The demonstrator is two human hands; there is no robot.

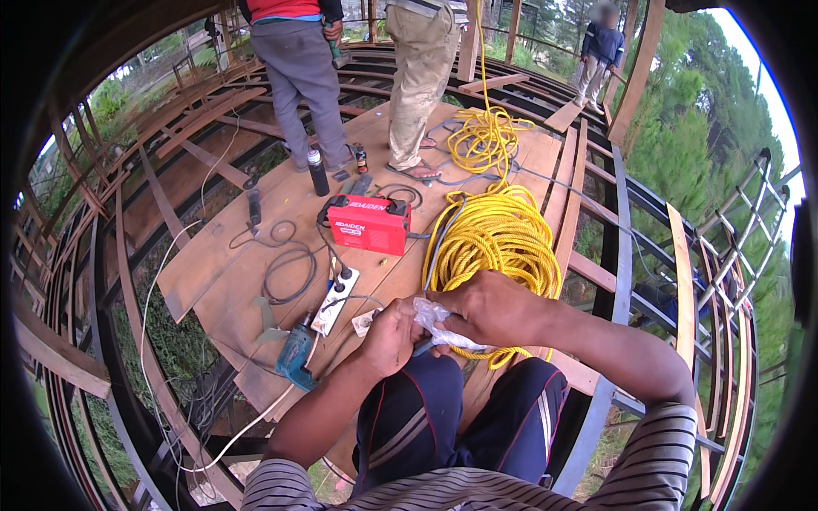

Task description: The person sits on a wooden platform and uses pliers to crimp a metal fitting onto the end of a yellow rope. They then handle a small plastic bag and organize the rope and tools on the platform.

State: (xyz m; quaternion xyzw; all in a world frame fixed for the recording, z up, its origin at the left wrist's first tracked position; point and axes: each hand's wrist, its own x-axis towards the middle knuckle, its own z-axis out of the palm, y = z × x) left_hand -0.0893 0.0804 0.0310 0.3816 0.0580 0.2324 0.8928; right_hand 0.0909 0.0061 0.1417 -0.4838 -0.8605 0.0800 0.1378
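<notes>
Over my knees, both hands are closed on a crumpled clear plastic bag (432,317). My left hand (388,342) pinches its left side, while my right hand (479,305) grips the other side with the fingers curled in. Whatever the bag may contain is hidden by my fingers. Just beyond my right hand lies a big coil of yellow rope (511,234). Left of my left hand, a teal power drill (296,355) rests by a white power strip (336,300) with plugs in it. A red box-shaped welding machine (368,225) stands farther out on the boards.
Planks (213,272) form the platform, with open gaps between steel beams (620,247) around it. A second yellow rope heap (481,140), a black bottle (317,173) and loose black cables (290,264) lie farther off. Two people stand beyond the welder; another stands far right.
</notes>
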